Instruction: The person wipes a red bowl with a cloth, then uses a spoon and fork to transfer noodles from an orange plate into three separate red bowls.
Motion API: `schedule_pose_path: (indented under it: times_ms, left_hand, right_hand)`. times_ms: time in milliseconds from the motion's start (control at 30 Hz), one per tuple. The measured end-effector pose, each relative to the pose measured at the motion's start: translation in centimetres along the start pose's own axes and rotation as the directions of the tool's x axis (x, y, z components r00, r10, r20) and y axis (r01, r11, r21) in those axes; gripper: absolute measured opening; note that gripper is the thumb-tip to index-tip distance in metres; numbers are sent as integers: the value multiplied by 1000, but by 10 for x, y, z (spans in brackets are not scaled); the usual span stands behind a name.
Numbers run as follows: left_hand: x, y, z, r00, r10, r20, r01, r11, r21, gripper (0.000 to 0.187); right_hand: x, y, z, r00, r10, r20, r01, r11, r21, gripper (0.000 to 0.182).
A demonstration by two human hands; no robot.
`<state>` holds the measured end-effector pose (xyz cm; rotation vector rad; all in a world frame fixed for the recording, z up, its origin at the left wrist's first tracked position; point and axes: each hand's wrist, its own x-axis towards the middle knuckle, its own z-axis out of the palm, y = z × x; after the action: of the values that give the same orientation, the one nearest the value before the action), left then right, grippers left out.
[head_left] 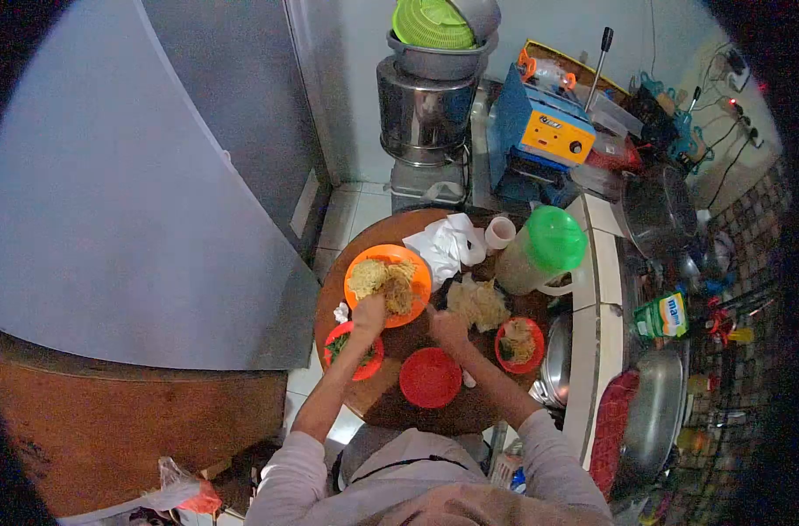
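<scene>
Noodles [397, 287] lay on the orange plate [423, 272] by the table's [401, 344] left edge, the fingers of my left hand [369, 314] bent down to them. My right hand [449, 329] was curled beside the plate; what either pinched, I couldn't tell. The red bowl [430, 378] sat at the near edge, the green-lidded jug [526, 260] at the far right.

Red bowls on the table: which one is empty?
The middle bowl: its red inside is bare. The left bowl holds greens, the right bowl pale food.
</scene>
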<state>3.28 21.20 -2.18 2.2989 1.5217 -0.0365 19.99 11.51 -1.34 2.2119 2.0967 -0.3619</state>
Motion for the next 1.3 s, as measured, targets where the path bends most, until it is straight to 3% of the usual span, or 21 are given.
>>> schedule_pose_path:
  times_ms: [33, 67, 133, 267, 300, 333, 400, 433, 500, 567, 667, 733, 767, 833, 1033, 1133, 1267, 1300]
  left_hand:
    - [-11, -1, -12, 998, -1, -70, 0, 1000, -11, 15]
    - [-22, 0, -25, 990, -1, -141, -2, 1000, -20, 14]
    - [-40, 4, -49, 990, -39, -136, 42, 999, 13, 13]
    - [-52, -4, -44, 986, -43, -162, 56, 995, 77, 13]
    - [-51, -7, -37, 986, -46, -163, 59, 995, 77, 13]
    - [-48, -11, -29, 977, -30, -211, 53, 993, 106, 13]
    - [-44, -17, -18, 967, -13, -255, 49, 990, 132, 13]
    - [-39, -18, -17, 977, -58, -204, 86, 988, 129, 13]
    - [-30, -19, -8, 984, -92, -155, 112, 986, 126, 13]
    - [-25, -25, 6, 971, -54, -235, 88, 987, 137, 14]
    - [-28, -18, -7, 977, -109, -182, 138, 978, 155, 15]
    - [-22, -23, 0, 983, -115, -144, 133, 983, 124, 14]
    - [-20, -27, 5, 988, -120, -100, 129, 987, 95, 14]
    - [-25, -22, -3, 989, -120, -91, 129, 987, 100, 14]
    - [-43, -10, -21, 980, -124, -157, 140, 986, 96, 14]
    - [-44, -10, -23, 980, -108, -165, 127, 986, 109, 14]
    - [-37, -13, -8, 980, -97, -174, 121, 983, 138, 13]
    - [-35, -15, -7, 979, -102, -174, 127, 982, 138, 13]
  right_hand:
    - [2, 2, -1, 991, -44, -126, 50, 998, 46, 44]
    - [3, 2, -2, 991, -44, -125, 50, 998, 50, 44]
    - [4, -5, -22, 974, -71, -215, 62, 997, -46, 44]
    - [27, -12, 6, 999, -33, -40, 24, 981, -190, 41]
    - [34, -7, 35, 952, -192, -238, 163, 977, -136, 41]
    - [35, -8, 43, 842, -323, -431, 307, 946, -110, 41]
    - [33, -17, 51, 879, -303, -367, 278, 953, -120, 40]
    - [31, -22, 49, 912, -276, -304, 246, 960, -135, 39]
    - [28, -21, 42, 914, -286, -289, 253, 956, -148, 39]
    - [25, -21, 35, 913, -300, -277, 265, 952, -156, 40]
    - [18, -26, 10, 900, -289, -325, 258, 957, -136, 28]
    - [14, -23, -15, 890, -429, -156, 400, 898, -184, 16]
    - [13, -24, -25, 888, -433, -156, 404, 896, -186, 16]
    - [14, -27, -36, 947, -320, -12, 307, 919, -247, 18]
    - [27, -22, -48, 987, -124, -102, 119, 991, -56, 18]
    - [32, -20, -48, 958, -210, -194, 189, 974, -123, 18]
    - [42, -17, 2, 992, -86, -96, 75, 991, -110, 16]
    - [34, -14, 8, 946, -193, -259, 169, 979, -114, 15]
